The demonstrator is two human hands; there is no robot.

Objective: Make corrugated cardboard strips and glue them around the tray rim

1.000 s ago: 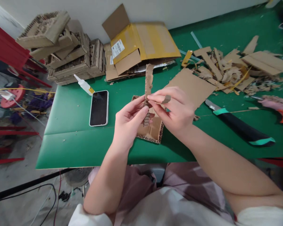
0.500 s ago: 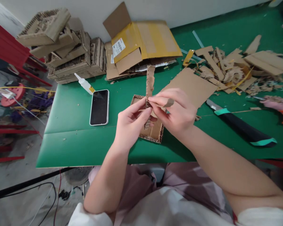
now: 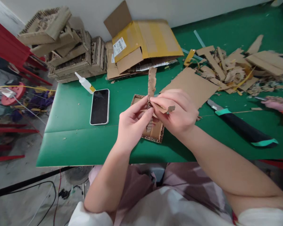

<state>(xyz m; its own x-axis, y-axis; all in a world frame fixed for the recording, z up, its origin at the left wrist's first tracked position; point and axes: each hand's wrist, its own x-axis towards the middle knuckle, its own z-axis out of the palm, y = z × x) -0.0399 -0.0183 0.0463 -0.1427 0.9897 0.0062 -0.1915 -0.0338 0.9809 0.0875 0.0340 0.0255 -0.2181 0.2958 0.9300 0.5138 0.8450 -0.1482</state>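
A narrow cardboard strip (image 3: 152, 82) stands lengthwise between my hands, its corrugated edge showing. My left hand (image 3: 135, 122) is closed on the strip, thumb and forefinger pinching its middle. With closed fingers, my right hand (image 3: 179, 110) grips a torn paper flap (image 3: 163, 108) at the strip's side; the flap's ragged end curls up past the fingers. Below both hands lies a shallow cardboard tray (image 3: 159, 138) with corrugated walls, partly hidden by them. A flat cardboard sheet (image 3: 191, 84) rests just beyond my right hand.
A phone (image 3: 99, 106) and a white glue bottle (image 3: 85, 83) lie to the left. A black-and-teal knife (image 3: 242, 124) is on the right, below a heap of cardboard scraps (image 3: 226, 69). Stacked cardboard trays (image 3: 68, 59) and a yellow-taped box (image 3: 153, 40) stand at the back.
Both hands and the strip have shifted slightly right. The torn flap in my right hand shows longer, its curled end farther out and lower than before.
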